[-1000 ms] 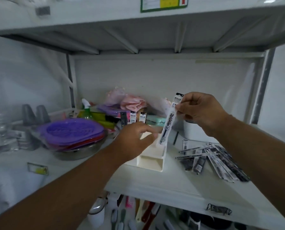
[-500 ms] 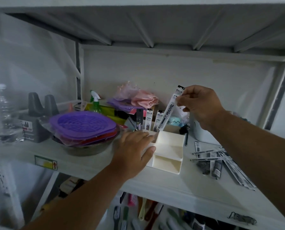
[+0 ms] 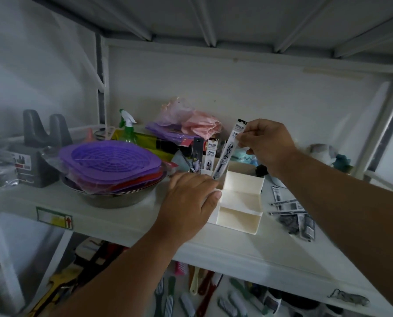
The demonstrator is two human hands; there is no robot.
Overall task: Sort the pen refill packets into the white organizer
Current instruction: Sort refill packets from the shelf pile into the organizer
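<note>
Right hand (image 3: 265, 145) pinching top of long white pen refill packet with black print (image 3: 229, 150) — tilted, lower tip dipping into rear left compartment of white stepped plastic organizer (image 3: 239, 202). Left hand (image 3: 188, 204) laid flat, fingers straight, against organizer's left side, thumb on its wall. Two more packets (image 3: 204, 156) standing upright in same rear compartment. Loose pile of refill packets (image 3: 293, 216) lying on white shelf (image 3: 122, 223) just right of organizer — untouched. Stack of purple and red plastic strainers (image 3: 111, 165) in metal bowl (image 3: 113, 197) to the left
</note>
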